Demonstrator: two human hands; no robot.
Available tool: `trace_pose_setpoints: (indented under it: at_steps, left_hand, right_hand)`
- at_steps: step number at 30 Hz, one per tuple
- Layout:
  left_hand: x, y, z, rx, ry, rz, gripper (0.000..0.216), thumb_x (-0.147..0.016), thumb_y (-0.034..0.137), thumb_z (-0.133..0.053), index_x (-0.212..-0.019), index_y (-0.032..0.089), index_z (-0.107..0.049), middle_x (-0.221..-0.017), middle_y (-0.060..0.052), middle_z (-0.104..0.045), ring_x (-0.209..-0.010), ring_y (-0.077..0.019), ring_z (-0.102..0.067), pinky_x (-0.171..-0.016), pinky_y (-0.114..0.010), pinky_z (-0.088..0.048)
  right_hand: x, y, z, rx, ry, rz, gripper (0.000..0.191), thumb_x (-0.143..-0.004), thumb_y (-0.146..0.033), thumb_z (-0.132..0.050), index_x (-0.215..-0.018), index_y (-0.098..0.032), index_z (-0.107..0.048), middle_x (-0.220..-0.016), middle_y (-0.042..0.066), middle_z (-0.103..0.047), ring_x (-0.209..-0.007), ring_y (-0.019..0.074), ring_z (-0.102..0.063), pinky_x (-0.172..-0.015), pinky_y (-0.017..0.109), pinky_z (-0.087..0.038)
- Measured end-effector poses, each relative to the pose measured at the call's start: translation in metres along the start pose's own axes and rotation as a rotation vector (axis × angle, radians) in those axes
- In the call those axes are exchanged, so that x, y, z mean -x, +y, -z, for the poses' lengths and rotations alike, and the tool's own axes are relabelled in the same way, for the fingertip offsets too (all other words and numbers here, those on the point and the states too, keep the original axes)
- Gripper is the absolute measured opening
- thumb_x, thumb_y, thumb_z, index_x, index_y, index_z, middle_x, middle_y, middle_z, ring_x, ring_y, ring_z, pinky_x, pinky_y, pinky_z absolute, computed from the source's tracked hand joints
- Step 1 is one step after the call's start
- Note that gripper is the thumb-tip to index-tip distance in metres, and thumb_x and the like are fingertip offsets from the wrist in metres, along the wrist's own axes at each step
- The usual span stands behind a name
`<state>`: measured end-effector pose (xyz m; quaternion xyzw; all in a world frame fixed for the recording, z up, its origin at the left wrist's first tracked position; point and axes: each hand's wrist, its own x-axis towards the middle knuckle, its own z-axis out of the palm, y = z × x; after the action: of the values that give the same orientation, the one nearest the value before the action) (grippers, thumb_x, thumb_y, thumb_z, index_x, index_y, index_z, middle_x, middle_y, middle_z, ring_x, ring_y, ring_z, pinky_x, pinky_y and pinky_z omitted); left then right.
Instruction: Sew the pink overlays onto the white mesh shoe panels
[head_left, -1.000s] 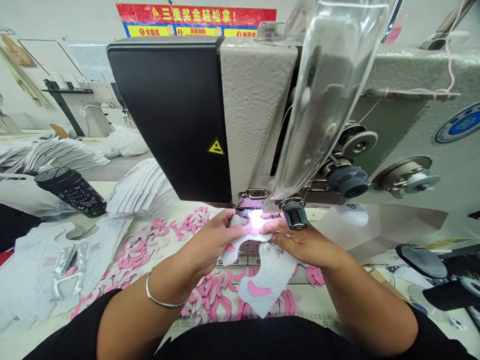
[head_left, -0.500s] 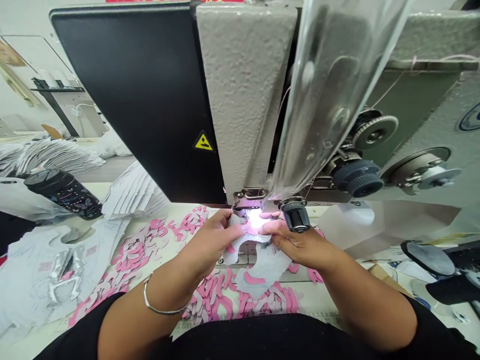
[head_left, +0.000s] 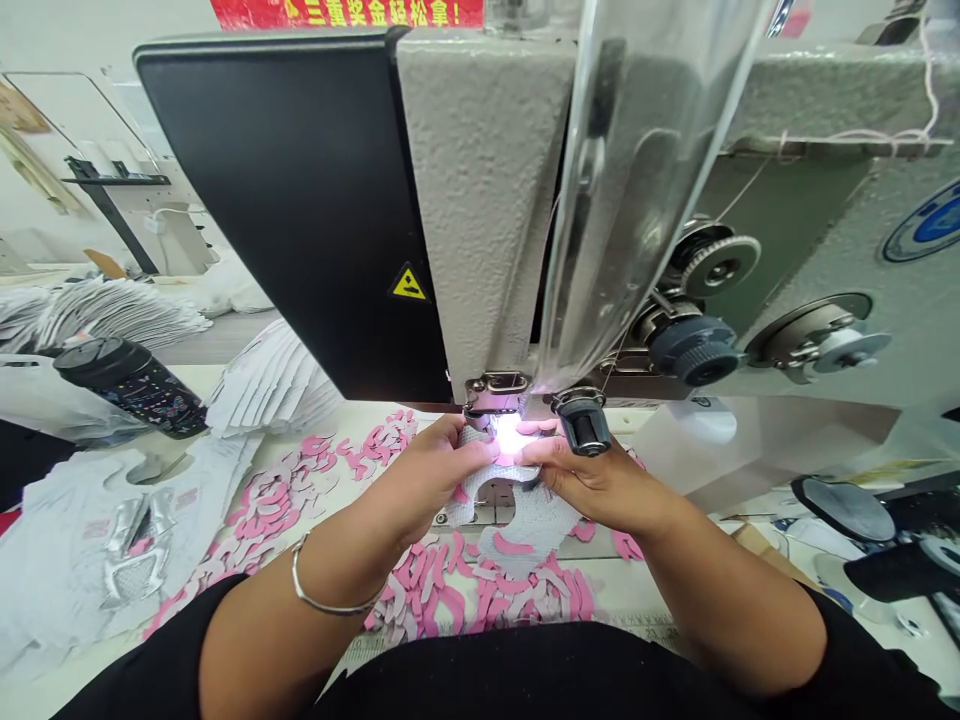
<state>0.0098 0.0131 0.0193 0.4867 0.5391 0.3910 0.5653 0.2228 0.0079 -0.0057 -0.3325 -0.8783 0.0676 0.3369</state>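
The person's left hand (head_left: 431, 475) and right hand (head_left: 592, 482) press a curved white mesh panel (head_left: 517, 525) flat on the machine bed, fingertips (head_left: 487, 450) almost meeting just under the steel presser foot (head_left: 495, 395), a guiding step that calls for steady, even pressure.

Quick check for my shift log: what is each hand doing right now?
Left hand: closed, holding the white mesh fabric piece at the sewing machine's presser foot.
Right hand: closed, holding the same piece.
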Motion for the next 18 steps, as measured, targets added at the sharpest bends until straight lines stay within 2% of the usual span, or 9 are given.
trace_pose_setpoints:
  at_steps: [5, 11, 15, 18]
  left_hand:
    - [-0.0004, -0.0014, 0.0033, 0.096, -0.091, -0.014, 0.021, -0.067, 0.027, -0.078, -0.081, 0.016, -0.066, -0.07, 0.0, -0.062, -0.053, -0.008, -0.052, -0.04, -0.017, -0.035]
    - [-0.003, -0.0037, 0.005, 0.216, -0.1, 0.025, 0.018, -0.064, 0.02, -0.079, -0.076, 0.016, -0.067, -0.067, 0.0, -0.064, -0.055, -0.0085, -0.058, -0.044, -0.015, -0.04]
    - [-0.0057, -0.0078, 0.0055, 0.31, -0.142, 0.048, 0.018, -0.065, 0.02, -0.08, -0.075, 0.017, -0.066, -0.069, -0.001, -0.067, -0.059, -0.0116, -0.063, -0.054, -0.02, -0.05]
    - [-0.0057, -0.0093, 0.0056, 0.361, -0.164, 0.043, 0.018, -0.065, 0.019, -0.081, -0.074, 0.017, -0.065, -0.068, 0.0, -0.067, -0.061, -0.0113, -0.064, -0.056, -0.02, -0.052]
  right_hand:
    - [0.0, 0.0016, -0.0005, -0.018, -0.005, -0.022, 0.027, -0.09, -0.012, -0.055, -0.107, -0.026, -0.071, -0.107, 0.006, -0.068, -0.104, 0.0218, -0.063, -0.096, 0.044, -0.049]
    - [-0.0043, 0.0017, 0.0011, -0.096, -0.028, -0.088, 0.026, -0.089, -0.01, -0.055, -0.102, -0.026, -0.071, -0.103, 0.003, -0.071, -0.104, 0.0218, -0.066, -0.092, 0.04, -0.052]
    - [-0.0071, 0.0055, -0.0011, -0.211, -0.01, -0.157, 0.022, -0.09, -0.013, -0.056, -0.098, -0.027, -0.071, -0.097, 0.001, -0.072, -0.099, 0.0192, -0.068, -0.085, 0.034, -0.054]
    - [-0.0086, 0.0085, -0.0025, -0.277, 0.001, -0.154, 0.022, -0.087, -0.012, -0.057, -0.097, -0.026, -0.071, -0.094, 0.0, -0.073, -0.092, 0.0172, -0.069, -0.08, 0.03, -0.055]
